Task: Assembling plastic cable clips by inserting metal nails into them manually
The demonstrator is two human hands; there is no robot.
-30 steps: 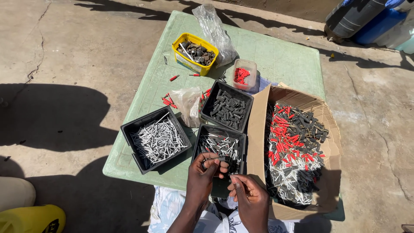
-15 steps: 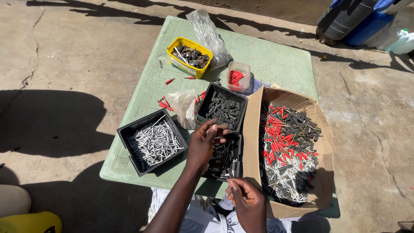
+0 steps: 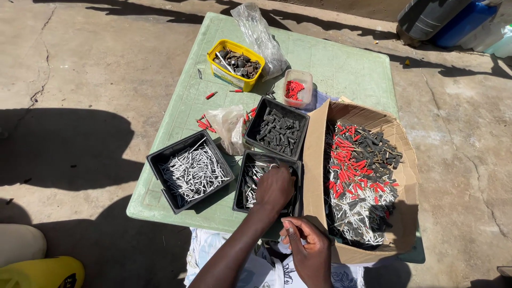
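My left hand (image 3: pixel 274 186) reaches down into the near black tray (image 3: pixel 241 194), which holds mixed silver and dark small parts. Its fingertips are buried among the parts, so what they hold is hidden. My right hand (image 3: pixel 308 246) hovers below the table's front edge, next to the near corner of the cardboard box (image 3: pixel 314 154). Its fingers are pinched around what looks like a small pale part. The box holds a heap of red, black and silver pieces (image 3: pixel 357 176).
On the green plastic table (image 3: pixel 346 69) stand a black tray of silver pins (image 3: pixel 189 172), a black tray of dark parts (image 3: pixel 277 128), a yellow tub (image 3: pixel 236 64), a small clear tub of red pieces (image 3: pixel 296 88) and plastic bags (image 3: pixel 258 32). Loose red pieces (image 3: pixel 205 124) lie about. Bare concrete surrounds it.
My left hand went from the table's front edge up over the trays and now sits down in the near tray. My right hand stayed near the front edge.
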